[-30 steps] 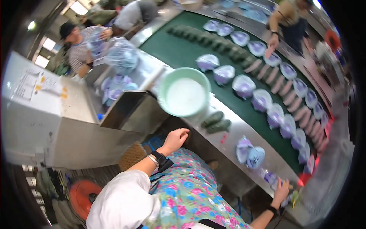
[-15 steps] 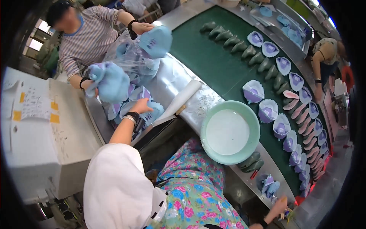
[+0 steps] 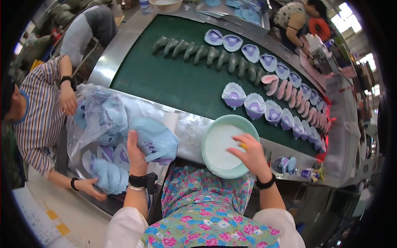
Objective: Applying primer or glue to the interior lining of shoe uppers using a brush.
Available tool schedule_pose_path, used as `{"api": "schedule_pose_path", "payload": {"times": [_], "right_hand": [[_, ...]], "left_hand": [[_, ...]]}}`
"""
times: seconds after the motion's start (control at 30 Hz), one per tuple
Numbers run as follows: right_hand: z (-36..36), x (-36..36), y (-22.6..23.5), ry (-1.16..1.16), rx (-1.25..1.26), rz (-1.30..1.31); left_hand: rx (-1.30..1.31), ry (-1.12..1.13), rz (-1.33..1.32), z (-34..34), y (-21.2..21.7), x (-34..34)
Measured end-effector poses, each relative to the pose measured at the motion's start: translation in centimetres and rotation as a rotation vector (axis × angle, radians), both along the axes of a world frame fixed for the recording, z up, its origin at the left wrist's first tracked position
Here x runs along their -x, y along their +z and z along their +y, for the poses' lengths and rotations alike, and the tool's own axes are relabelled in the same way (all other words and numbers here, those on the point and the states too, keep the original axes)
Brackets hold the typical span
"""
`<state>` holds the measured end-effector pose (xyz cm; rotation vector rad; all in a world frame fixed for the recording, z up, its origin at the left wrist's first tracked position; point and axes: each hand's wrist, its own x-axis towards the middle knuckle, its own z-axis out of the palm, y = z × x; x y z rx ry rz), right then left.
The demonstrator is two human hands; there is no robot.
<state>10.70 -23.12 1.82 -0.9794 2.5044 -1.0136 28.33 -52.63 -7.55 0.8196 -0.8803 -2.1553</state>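
Light blue shoe uppers with purple linings make up most of the work here. My left hand (image 3: 137, 155) grips one shoe upper (image 3: 155, 138), thumb near me and fingers hidden behind it; whether more lie under it I cannot tell. Above the pale green basin (image 3: 208, 159), which holds a white liquid, is my right hand (image 3: 253, 153). Its fingers are closed round a small yellow thing (image 3: 243, 146), possibly a piece of sponge. More shoe uppers (image 3: 108, 177) lie stacked at the left, where a co-worker's hand (image 3: 92, 189) touches them.
A clear plastic bag (image 3: 97, 120) of uppers stands by the co-worker in stripes. Across the green conveyor belt (image 3: 165, 82) run rows of dark shoe lasts (image 3: 206, 56), pink insoles (image 3: 281, 89) and lined uppers (image 3: 254, 105). A bottle (image 3: 305, 172) lies at the right edge.
My left hand has lifted an upper from the pile and brought it nearer me. My right hand has come from the lower right to above the basin. The view has turned right.
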Motion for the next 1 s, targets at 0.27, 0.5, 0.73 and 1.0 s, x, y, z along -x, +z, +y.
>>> {"api": "schedule_pose_path", "payload": {"times": [0.27, 0.5, 0.73, 1.0], "right_hand": [[-4.7, -5.4, 5.1, 0.402, 0.346, -0.256], [0.5, -7.1, 4.0, 0.107, 0.189, 0.024], [2.7, -7.4, 4.3, 0.295, -0.062, -0.349], [10.3, -2.1, -5.6, -0.277, 0.186, 0.387]], "left_hand": [[-0.562, -0.813, 0.89, 8.5, 2.5, 6.7], [0.828, -0.816, 0.074, 9.2, 6.3, 3.2], [1.014, -1.057, 0.026, 11.9, 5.0, 0.7], [0.457, -1.467, -0.203, 13.6, 5.9, -4.3]]}}
